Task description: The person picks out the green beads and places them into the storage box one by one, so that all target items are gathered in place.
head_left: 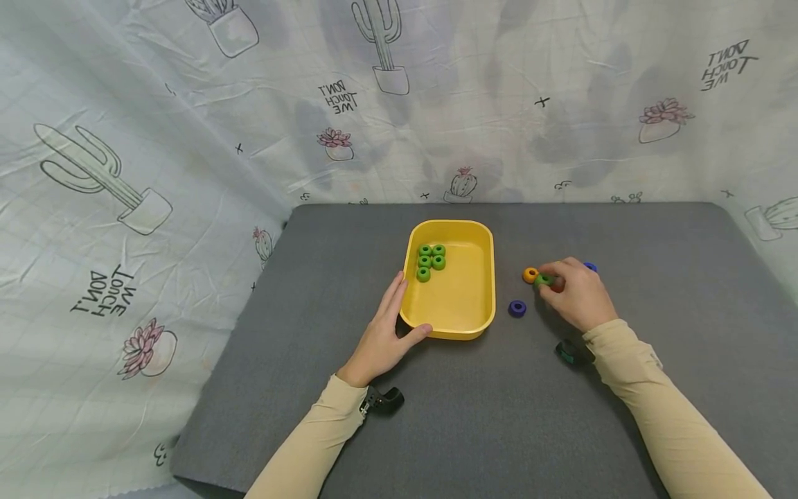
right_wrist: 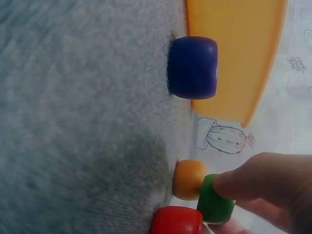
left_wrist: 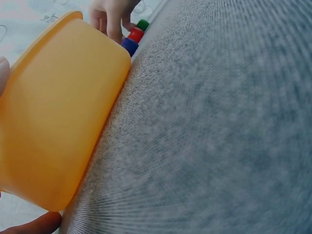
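A yellow tray (head_left: 464, 312) stands on the grey table with several green beads (head_left: 424, 261) grouped at its upper left. My left hand (head_left: 382, 342) touches the tray's left side with fairly straight fingers, its thumb at the near rim. To the right, my right hand (head_left: 578, 291) pinches a green bead (right_wrist: 214, 201) between thumb and fingers. That bead is beside an orange bead (head_left: 530, 275), slightly raised in the right wrist view. A red bead (right_wrist: 176, 222) sits close by, covered by the hand in the head view.
A dark blue bead (head_left: 517, 308) lies between the tray and my right hand. Another blue bead (head_left: 590, 267) shows partly behind that hand. Cactus-printed cloth (head_left: 486, 104) hangs behind the grey table (head_left: 474, 416) and along its left.
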`<action>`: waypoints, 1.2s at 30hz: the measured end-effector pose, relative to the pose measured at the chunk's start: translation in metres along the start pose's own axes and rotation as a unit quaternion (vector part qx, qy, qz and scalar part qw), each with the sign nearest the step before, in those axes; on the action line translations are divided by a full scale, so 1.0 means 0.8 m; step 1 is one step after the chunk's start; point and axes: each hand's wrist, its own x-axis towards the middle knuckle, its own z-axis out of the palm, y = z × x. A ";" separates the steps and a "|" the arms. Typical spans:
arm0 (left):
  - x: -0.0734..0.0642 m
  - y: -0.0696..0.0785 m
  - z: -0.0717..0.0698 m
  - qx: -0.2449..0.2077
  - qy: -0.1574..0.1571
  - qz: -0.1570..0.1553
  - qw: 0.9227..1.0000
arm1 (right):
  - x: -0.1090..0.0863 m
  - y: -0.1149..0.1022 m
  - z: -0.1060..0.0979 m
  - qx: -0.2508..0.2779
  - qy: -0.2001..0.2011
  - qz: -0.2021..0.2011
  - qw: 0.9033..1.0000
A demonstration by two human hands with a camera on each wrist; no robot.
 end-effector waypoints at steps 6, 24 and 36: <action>0.001 0.001 0.000 0.000 -0.001 -0.003 1.000 | 0.000 -0.003 0.000 0.022 0.017 -0.019 0.999; 0.001 0.002 -0.001 -0.004 -0.002 -0.003 1.000 | 0.000 -0.047 -0.018 0.089 0.002 -0.020 0.996; 0.000 0.002 0.000 -0.006 0.000 0.001 1.000 | 0.032 -0.100 -0.008 0.123 -0.030 -0.050 0.991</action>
